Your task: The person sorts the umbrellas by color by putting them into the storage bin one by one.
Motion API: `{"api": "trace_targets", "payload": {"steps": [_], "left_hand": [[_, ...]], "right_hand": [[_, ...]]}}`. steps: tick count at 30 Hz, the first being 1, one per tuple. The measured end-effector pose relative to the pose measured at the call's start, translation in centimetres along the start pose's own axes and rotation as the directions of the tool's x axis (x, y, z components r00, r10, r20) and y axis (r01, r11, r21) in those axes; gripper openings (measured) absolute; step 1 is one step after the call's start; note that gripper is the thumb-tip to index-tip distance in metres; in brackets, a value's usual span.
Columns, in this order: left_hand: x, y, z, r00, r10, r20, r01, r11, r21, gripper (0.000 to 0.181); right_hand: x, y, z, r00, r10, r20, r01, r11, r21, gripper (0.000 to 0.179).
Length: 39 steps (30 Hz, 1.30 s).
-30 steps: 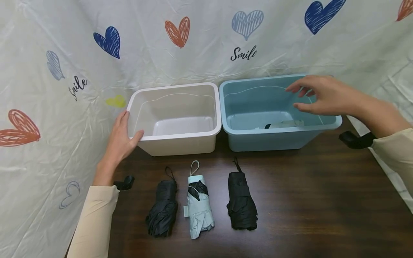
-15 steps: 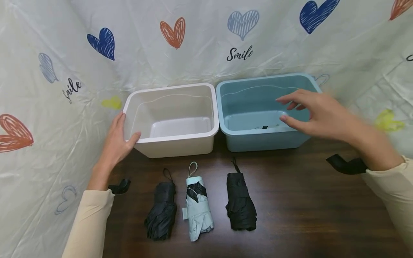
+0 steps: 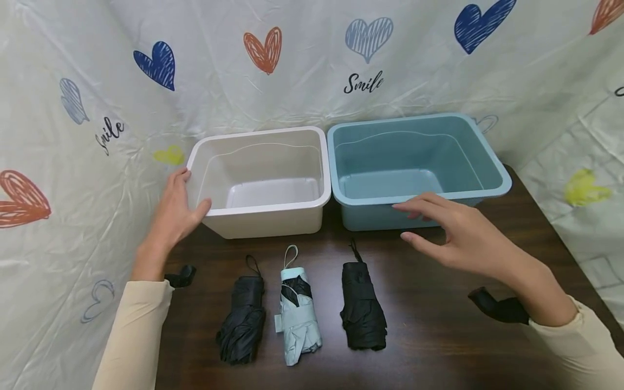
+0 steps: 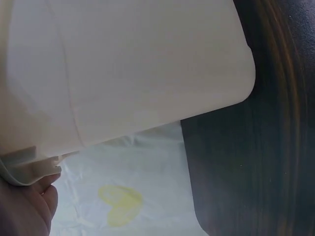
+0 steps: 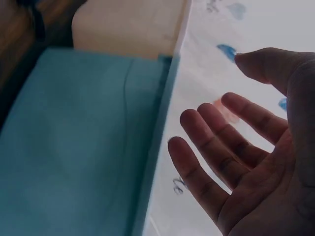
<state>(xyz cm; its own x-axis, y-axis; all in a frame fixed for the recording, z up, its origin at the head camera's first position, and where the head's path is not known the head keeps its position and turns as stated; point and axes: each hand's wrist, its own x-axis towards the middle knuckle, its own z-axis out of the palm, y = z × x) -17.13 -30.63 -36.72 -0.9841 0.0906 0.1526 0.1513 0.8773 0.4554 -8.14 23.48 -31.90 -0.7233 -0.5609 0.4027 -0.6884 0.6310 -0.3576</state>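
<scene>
My left hand (image 3: 173, 219) grips the left rim of the white plastic bin (image 3: 268, 223), its fingers hooked under the lip in the left wrist view. In front of the blue plastic bin (image 3: 414, 149), my right hand (image 3: 458, 230) hovers with nothing in it, fingers spread and slightly bent. Three folded umbrellas lie in a row on the table: a black umbrella (image 3: 244, 319), a pale blue umbrella (image 3: 299, 319) and another black umbrella (image 3: 363, 306), nearest to the right hand. The white bin's visible inside holds nothing; part of the blue bin's floor is hidden by its front wall.
Both bins stand side by side at the back of the dark wooden table (image 3: 429, 346), almost touching. Behind them hangs a white sheet (image 3: 312, 65) printed with hearts and words, which also covers the left side.
My right hand has drawn back from over the blue bin, toward me and down. A pale object seen earlier inside that bin is out of sight now. The left hand stays on the rim.
</scene>
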Motion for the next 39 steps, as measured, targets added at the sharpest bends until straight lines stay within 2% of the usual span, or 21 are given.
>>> {"api": "trace_targets", "payload": {"steps": [5, 9, 13, 17, 20, 22, 26, 28, 32, 35, 39], "left_hand": [[0.2, -0.2, 0.1, 1.000, 0.012, 0.022, -0.013, 1.000, 0.013, 0.092], [0.2, -0.3, 0.1, 0.999, 0.012, 0.032, -0.013, 1.000, 0.023, 0.093], [0.2, -0.4, 0.3, 0.999, 0.019, 0.034, -0.020, 1.000, 0.022, 0.093], [0.2, -0.5, 0.4, 0.999, 0.027, 0.030, -0.027, 1.000, 0.013, 0.093], [0.2, -0.6, 0.4, 0.999, 0.025, 0.030, -0.025, 1.000, 0.006, 0.094], [0.2, -0.7, 0.4, 0.999, 0.025, 0.029, -0.025, 1.000, -0.002, 0.094], [0.3, -0.8, 0.4, 0.999, 0.029, 0.021, -0.029, 1.000, -0.010, 0.095], [0.3, -0.8, 0.4, 0.999, 0.034, 0.020, -0.034, 0.999, -0.011, 0.095], [0.3, -0.8, 0.4, 0.999, 0.039, 0.016, -0.039, 0.999, -0.012, 0.095], [0.3, -0.8, 0.5, 0.999, 0.043, 0.006, -0.042, 0.999, -0.017, 0.095], [0.4, -1.0, 0.6, 0.999, 0.052, -0.014, -0.052, 0.998, -0.023, 0.094]], "right_hand": [[-1.0, -0.8, 2.2, 0.999, 0.037, 0.007, -0.037, 0.999, 0.037, 0.059], [-1.8, -0.9, 4.3, 0.994, 0.101, 0.034, -0.104, 0.991, 0.080, 0.052], [-2.6, -1.0, 6.3, 0.981, 0.182, 0.073, -0.189, 0.976, 0.111, 0.048], [-3.2, -1.2, 8.0, 0.957, 0.265, 0.118, -0.280, 0.951, 0.135, 0.047], [-3.4, -1.7, 8.9, 0.917, 0.354, 0.184, -0.380, 0.915, 0.136, 0.050], [-3.4, -2.1, 9.5, 0.871, 0.426, 0.243, -0.463, 0.878, 0.121, 0.057], [-3.3, -3.0, 10.9, 0.764, 0.543, 0.347, -0.595, 0.802, 0.054, 0.076], [-3.3, -3.5, 11.7, 0.729, 0.574, 0.373, -0.627, 0.778, 0.030, 0.082], [-3.7, -4.4, 13.4, 0.687, 0.618, 0.383, -0.671, 0.742, 0.006, 0.092], [-4.0, -4.9, 14.3, 0.672, 0.644, 0.366, -0.694, 0.719, 0.009, 0.096], [-4.3, -5.4, 15.0, 0.662, 0.667, 0.342, -0.709, 0.705, -0.004, 0.100]]}}
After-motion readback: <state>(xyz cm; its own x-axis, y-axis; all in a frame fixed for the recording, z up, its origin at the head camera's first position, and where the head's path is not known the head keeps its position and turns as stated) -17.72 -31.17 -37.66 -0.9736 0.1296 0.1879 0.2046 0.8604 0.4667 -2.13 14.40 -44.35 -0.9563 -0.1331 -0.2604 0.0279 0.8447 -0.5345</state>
